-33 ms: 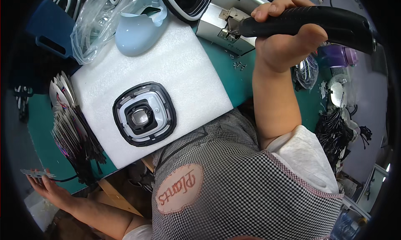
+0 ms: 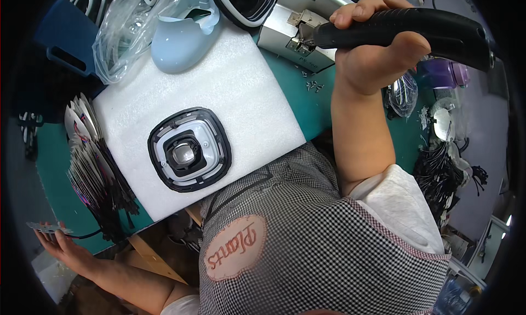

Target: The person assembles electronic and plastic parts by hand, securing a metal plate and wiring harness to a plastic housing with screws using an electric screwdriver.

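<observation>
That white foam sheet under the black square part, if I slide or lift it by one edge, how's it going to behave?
The white foam sheet looks thin and airy, so probably very light and easy to slide on the green mat. Lifted by one edge, it would likely bend, and the black square part and the pale blue shell resting on it could slide off.

Bright even overhead light, sharp centre, fisheye-bent dark rim.

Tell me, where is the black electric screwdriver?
In the head view, the black electric screwdriver is at the upper right, gripped in the right hand, its tip at the grey metal box.
</observation>
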Motion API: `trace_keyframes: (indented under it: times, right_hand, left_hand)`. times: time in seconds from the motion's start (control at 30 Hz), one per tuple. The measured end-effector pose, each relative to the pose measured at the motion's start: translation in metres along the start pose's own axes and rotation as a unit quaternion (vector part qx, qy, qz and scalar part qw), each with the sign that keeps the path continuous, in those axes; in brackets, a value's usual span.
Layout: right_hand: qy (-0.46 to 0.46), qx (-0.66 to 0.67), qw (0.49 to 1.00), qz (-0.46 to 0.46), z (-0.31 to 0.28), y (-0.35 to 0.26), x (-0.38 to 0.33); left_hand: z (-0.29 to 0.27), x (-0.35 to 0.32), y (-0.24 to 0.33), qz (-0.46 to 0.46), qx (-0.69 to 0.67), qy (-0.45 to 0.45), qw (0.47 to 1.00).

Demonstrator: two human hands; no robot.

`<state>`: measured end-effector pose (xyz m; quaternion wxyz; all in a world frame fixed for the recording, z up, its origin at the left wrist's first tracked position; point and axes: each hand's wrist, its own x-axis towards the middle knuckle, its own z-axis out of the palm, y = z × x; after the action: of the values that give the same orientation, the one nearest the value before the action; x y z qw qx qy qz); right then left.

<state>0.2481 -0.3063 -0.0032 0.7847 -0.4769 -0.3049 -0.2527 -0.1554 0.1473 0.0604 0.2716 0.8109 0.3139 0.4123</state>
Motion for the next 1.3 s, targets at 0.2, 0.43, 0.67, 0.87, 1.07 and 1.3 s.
trace_keyframes:
  times: [0.2,0.43,0.67,0.87,1.07,1.3]
  right_hand:
    - [-0.048,0.368,0.926,0.069,0.016,0.004,-0.003]
    - [-0.242,0.207,0.938,0.134,0.030,-0.021,-0.016]
    - [-0.463,0.284,0.814,0.206,0.042,-0.017,0.003]
    - [-0.459,0.306,0.806,0.214,0.053,-0.009,-0.006]
    - [-0.454,0.319,0.802,0.223,0.056,0.021,-0.004]
    - [-0.449,0.334,0.798,0.226,0.089,-0.028,-0.038]
  left_hand:
    - [0.001,-0.012,0.018,0.080,-0.022,-0.084,0.993]
    - [0.099,-0.056,0.095,0.168,0.025,-0.322,0.932]
    - [0.138,-0.071,0.114,0.248,0.134,-0.365,0.887]
    - [0.152,-0.074,0.120,0.256,0.080,-0.411,0.871]
    - [0.170,-0.084,0.129,0.266,0.046,-0.433,0.860]
    - [0.178,-0.090,0.122,0.254,0.038,-0.443,0.859]
